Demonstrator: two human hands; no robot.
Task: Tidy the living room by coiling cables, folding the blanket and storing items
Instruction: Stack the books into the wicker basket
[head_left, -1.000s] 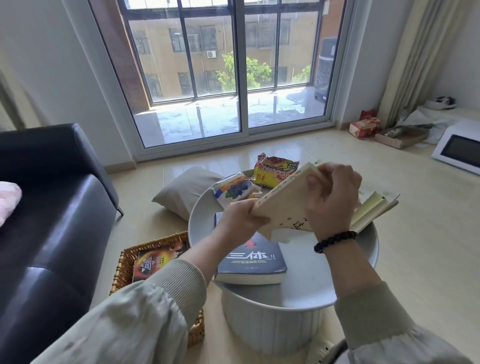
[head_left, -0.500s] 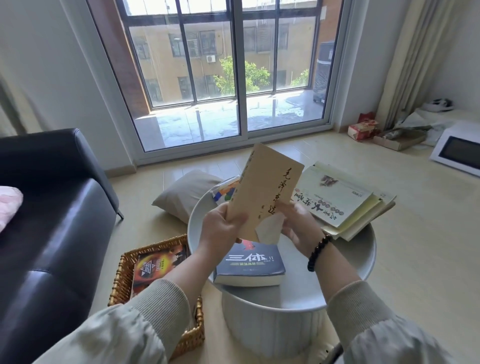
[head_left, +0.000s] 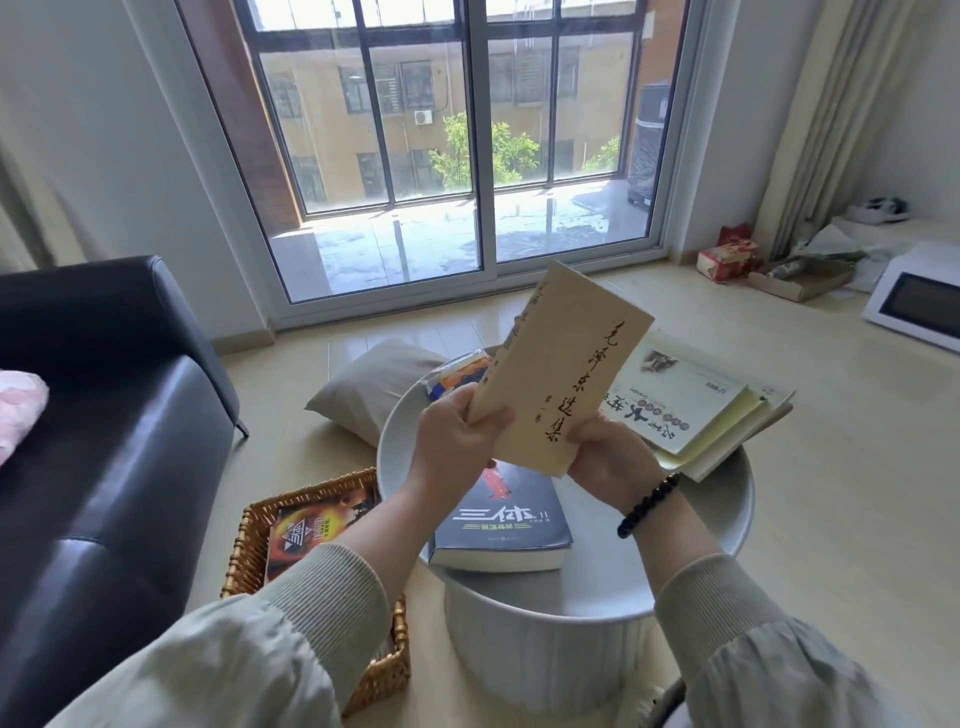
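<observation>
**Two grips raise a cream book (head_left: 561, 374) above a round white counter (head_left: 727, 525).**

The left grip (head_left: 457, 441) curls round the tilted book's lower left edge, thumb on the cover. The right grip (head_left: 605, 462), with a dark bead bracelet (head_left: 647, 506) at the wrist, clasps its bottom right corner. Below, a dark blue book (head_left: 498, 519) lies flat on the counter, and a stack of pale books (head_left: 691, 415) overhangs the far right rim. On the floor to the left, a wicker basket (head_left: 244, 551) holding an orange book (head_left: 311, 525) stands beside a dark sofa (head_left: 104, 441). A grey cushion (head_left: 374, 384) lies beyond.
</observation>
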